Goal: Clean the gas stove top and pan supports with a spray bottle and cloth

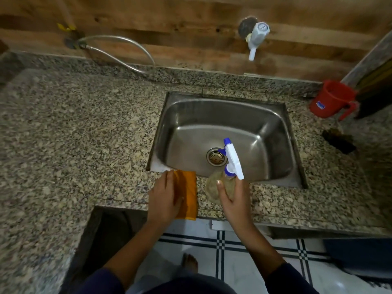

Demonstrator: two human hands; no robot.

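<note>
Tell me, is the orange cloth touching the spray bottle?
Apart. The head view shows a strip of bare granite counter between the right edge of the orange cloth and the spray bottle, which the right hand grips.

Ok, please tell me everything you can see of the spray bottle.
The spray bottle has a clear, rounded plastic body that looks faintly yellowish, a blue collar, a white trigger head and a blue nozzle tip. It is roughly upright, with the nozzle pointing away from the person, over the sink. It is at the front strip of the counter, just before the sink rim. The right hand grips its body. Whether its base rests on the counter I cannot tell.
</note>
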